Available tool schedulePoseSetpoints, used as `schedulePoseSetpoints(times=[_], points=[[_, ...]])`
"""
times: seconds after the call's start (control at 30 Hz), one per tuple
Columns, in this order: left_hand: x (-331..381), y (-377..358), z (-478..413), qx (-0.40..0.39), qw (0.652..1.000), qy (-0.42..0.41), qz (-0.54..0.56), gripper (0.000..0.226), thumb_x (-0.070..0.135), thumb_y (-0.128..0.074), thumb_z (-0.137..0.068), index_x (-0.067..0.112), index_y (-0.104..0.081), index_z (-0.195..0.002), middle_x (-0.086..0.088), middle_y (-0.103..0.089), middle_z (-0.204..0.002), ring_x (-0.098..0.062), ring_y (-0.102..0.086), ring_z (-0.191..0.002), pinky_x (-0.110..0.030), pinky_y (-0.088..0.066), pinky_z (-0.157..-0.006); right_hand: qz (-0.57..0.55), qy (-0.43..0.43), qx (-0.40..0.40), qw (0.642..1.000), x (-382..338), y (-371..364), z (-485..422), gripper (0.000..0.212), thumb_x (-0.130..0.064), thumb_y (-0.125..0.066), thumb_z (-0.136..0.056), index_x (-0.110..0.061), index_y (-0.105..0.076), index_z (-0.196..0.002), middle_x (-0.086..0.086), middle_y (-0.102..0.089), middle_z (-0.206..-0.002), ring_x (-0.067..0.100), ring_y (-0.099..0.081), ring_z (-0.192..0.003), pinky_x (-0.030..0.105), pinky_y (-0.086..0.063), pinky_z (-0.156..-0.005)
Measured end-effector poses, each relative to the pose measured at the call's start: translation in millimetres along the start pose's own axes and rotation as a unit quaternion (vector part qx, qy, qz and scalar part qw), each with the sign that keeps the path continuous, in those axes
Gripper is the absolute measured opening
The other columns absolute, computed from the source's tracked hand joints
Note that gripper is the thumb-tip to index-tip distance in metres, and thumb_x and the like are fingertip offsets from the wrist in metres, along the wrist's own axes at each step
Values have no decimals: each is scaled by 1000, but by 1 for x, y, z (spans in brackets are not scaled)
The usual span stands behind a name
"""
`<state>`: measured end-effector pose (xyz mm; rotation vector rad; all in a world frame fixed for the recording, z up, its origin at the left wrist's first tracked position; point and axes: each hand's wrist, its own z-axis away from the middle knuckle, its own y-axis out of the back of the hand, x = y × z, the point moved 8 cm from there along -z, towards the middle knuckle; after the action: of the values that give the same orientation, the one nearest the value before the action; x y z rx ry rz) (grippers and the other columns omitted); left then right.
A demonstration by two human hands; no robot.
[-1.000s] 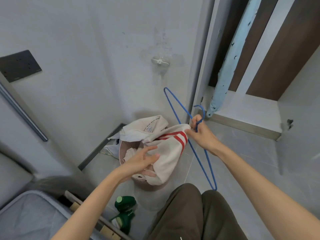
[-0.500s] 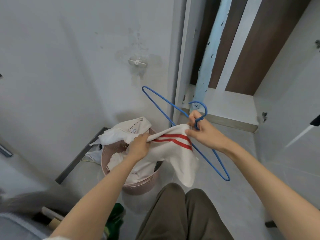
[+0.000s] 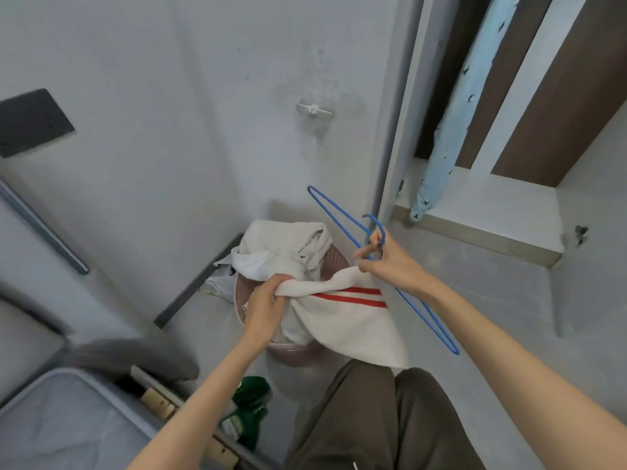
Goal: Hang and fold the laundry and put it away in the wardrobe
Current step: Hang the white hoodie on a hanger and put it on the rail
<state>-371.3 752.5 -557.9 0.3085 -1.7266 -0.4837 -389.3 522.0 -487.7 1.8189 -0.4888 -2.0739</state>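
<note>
A cream cloth with two red stripes [image 3: 346, 320] is stretched between my hands above a pink laundry basket [image 3: 288, 351]. My left hand [image 3: 264, 307] grips a bunched corner of it. My right hand [image 3: 390, 259] pinches the other corner and also holds a blue wire hanger [image 3: 342, 222] near its hook; the hanger slants from upper left to lower right. More pale laundry [image 3: 281, 249] is heaped in the basket. The open wardrobe [image 3: 492, 205] is at the upper right, with a light blue patterned garment [image 3: 451, 120] hanging inside.
A white wall with a small hook [image 3: 314, 110] is straight ahead. A grey bed corner [image 3: 68, 418] lies at the lower left, with a green bottle [image 3: 249, 412] on the floor beside it. My brown-trousered legs [image 3: 380, 418] are below the basket.
My left hand went from resting open on the cloth to gripping its corner, and the cloth was lifted and pulled taut. The view shifted right, then back left.
</note>
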Motion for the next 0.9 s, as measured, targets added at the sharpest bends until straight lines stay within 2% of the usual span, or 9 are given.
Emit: schedulePoseSetpoints(times=[0.1, 0.23, 0.3, 0.37, 0.5, 0.6, 0.7, 0.83, 0.9], points=[[-5, 5, 13, -2, 1000, 0, -6, 34, -3, -53, -84, 28, -62, -92, 26, -60, -89, 19, -48, -90, -8, -38, -73, 7, 15, -66, 998, -4, -45, 3, 54, -21, -78, -68, -29, -26, -78, -3, -66, -102, -8, -46, -63, 13, -37, -61], [-16, 6, 17, -7, 999, 52, 4, 25, 1, -53, -85, 23, -62, -93, 14, -62, -89, 3, -54, -89, -23, -46, -76, 26, 41, -84, 995, 2, -97, 14, 61, -28, -88, -61, -30, -36, -94, -17, -58, -97, 9, -54, -87, 27, -45, -72], [-15, 2, 16, -36, 998, 51, 5, 23, 2, -56, -84, 24, -62, -90, 12, -64, -87, -10, -59, -88, -27, -48, -78, 38, 58, -52, 996, 4, -105, 16, 59, -26, -86, -62, -28, -35, -91, -16, -60, -99, 16, -55, -89, 30, -43, -74], [-15, 3, 16, -55, 998, 39, -1, 22, 3, -60, -83, 25, -62, -86, 17, -63, -84, -8, -60, -86, -22, -47, -77, 53, 71, -33, 995, 1, -108, 14, 52, -23, -82, -65, -23, -40, -95, -14, -63, -100, 7, -55, -86, 28, -44, -71], [-23, 19, 16, -20, 999, 46, 18, 15, 2, -61, -84, 16, -64, -85, 9, -65, -84, -9, -60, -83, -11, -42, -72, 90, 92, -2, 992, -6, -107, 7, 44, -13, -71, -70, -30, -31, -75, -12, -62, -68, 13, -54, -66, 36, -43, -64], [-22, 23, 19, -32, 999, 25, 18, 17, 3, -62, -84, 20, -65, -85, 13, -65, -84, -6, -59, -84, -10, -42, -74, 77, 83, -29, 993, -5, -112, 7, 50, -9, -71, -71, -29, -25, -72, -6, -66, -70, 6, -55, -65, 31, -37, -62], [-27, 25, 24, -52, 998, 30, 4, 10, 11, -66, -85, 20, -66, -90, 12, -63, -89, -2, -55, -85, -16, -40, -74, 6, 60, -66, 996, -7, -112, 8, 51, -6, -74, -72, -18, -25, -76, -4, -69, -71, -1, -38, -51, 22, -33, -61], [-80, 23, 35, -82, 972, 211, -58, 27, 17, -62, -89, 10, -57, -115, -7, -46, -113, -20, -51, -101, -31, -46, -89, -25, 58, -110, 992, -14, -108, 12, 52, -3, -75, -74, -18, -25, -78, 10, -67, -76, -2, -41, -47, 15, -34, -54], [-106, 12, 50, -113, 925, 361, 44, 25, 20, -47, -97, 7, -50, -118, -10, -51, -108, -18, -60, -91, -29, -52, -74, -36, 54, -140, 988, -12, -107, 17, 53, 3, -74, -74, -18, -25, -77, 12, -63, -75, -5, -46, -48, 11, -38, -52]])
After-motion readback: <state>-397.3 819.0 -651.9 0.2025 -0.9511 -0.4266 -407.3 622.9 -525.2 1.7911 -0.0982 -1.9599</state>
